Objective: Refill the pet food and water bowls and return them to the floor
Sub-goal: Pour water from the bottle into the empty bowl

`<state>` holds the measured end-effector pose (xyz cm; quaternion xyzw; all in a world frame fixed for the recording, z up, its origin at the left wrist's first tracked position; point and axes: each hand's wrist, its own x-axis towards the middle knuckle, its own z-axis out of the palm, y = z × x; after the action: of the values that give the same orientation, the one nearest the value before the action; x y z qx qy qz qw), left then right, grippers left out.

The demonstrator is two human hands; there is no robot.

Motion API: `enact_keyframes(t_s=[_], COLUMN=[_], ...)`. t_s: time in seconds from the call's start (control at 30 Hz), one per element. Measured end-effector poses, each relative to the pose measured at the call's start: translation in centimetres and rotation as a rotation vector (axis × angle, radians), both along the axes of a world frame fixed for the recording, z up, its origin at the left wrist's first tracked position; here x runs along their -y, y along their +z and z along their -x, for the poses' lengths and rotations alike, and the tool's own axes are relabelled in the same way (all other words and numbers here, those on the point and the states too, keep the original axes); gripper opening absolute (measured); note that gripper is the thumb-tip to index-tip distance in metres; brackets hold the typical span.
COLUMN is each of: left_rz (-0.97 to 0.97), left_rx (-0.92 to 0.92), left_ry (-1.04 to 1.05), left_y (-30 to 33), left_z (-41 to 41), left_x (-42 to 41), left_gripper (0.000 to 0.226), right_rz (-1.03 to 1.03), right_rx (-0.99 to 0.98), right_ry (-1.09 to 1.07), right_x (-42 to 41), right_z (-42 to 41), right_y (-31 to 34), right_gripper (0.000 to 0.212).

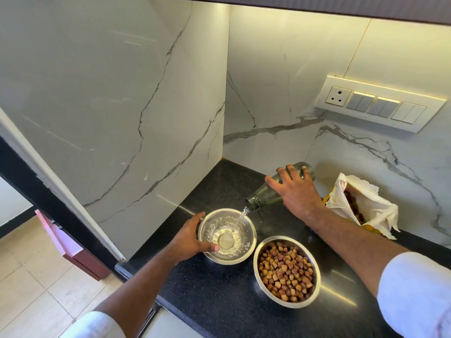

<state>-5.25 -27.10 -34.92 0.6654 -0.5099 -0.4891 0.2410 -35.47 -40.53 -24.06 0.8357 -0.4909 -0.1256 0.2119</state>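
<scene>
Water bowl (227, 236) sits on the black counter (219, 301) near its front-left corner. Left hand (189, 240) is closed on the bowl's left rim, thumb over the near edge, steadying it. Right hand (296, 191) grips the glass bottle (268, 195) from above around its body. The bottle's long axis runs from the back-right, base high, down to the front-left, mouth low. The mouth hangs just above the bowl's far-right rim and a stream falls into the bowl. Water level looks shallow; judged as early in the fill.

Food bowl (286, 272) stands just right of the water bowl, nearly touching it, already heaped with kibble. An opened food bag (363, 206) lies toward the back-right against the wall.

Judgement: the pour depends on the mouth staying inside the rim line; it sits close to the edge, so spill onto the counter is the risk. Both bowls have yet to go to the floor.
</scene>
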Motion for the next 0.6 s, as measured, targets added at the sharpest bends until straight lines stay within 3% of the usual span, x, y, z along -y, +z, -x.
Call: enact_keyframes(t_s=[0.27, 0.43, 0.6], left_rz=[0.010, 0.026, 0.063], left_rx=[0.006, -0.013, -0.007], left_ry=[0.005, 0.020, 0.044], left_y=[-0.1, -0.1, -0.1], left_z=[-0.2, -0.2, -0.3], left_x=[0.0, 0.1, 0.8], left_gripper=[0.143, 0.141, 0.137], right_rz=[-0.080, -0.167, -0.283], right_rx=[0.138, 0.342, 0.710], right_ry=[-0.060, -0.130, -0.321], right_x=[-0.6, -2.3, -2.8], right_z=[0.0, -0.4, -0.6], right_y=[-1.6, -4.4, -6.2], right_gripper=[0.095, 0.095, 0.098])
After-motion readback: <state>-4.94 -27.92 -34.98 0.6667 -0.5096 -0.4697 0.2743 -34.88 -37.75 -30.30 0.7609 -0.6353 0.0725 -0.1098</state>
